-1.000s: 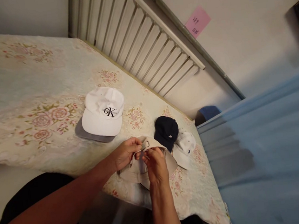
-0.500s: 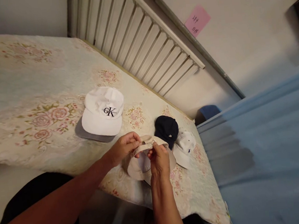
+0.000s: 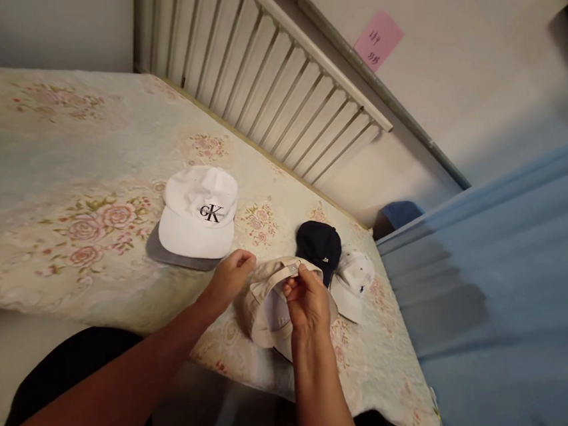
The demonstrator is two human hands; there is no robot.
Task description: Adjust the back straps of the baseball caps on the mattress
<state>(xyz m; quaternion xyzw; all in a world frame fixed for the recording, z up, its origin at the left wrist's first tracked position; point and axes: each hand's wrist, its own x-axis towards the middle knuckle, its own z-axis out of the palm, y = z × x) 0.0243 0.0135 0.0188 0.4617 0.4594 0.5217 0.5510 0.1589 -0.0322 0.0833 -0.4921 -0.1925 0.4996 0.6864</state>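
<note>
A beige cap (image 3: 263, 303) lies near the front edge of the flowered mattress (image 3: 60, 181) with its back opening up. My right hand (image 3: 306, 299) pinches the cap's back strap at its small metal buckle. My left hand (image 3: 231, 278) rests against the cap's left side, its fingers curled by the strap. Just beyond the beige cap sit a navy cap (image 3: 320, 246) and, to its right, a small white cap (image 3: 354, 278). Farther left lies a white cap with black letters (image 3: 197, 211), stacked on a grey brim (image 3: 167, 254).
A white slatted bed rail (image 3: 270, 73) runs along the far side of the mattress. A pink note (image 3: 378, 38) is stuck on the wall. Blue fabric (image 3: 512, 285) fills the right side. My dark-clothed knee (image 3: 68, 368) is at the lower left.
My right hand has slid along the strap to the right toward the buckle. My left hand has let go of the strap and moved to the cap's left side.
</note>
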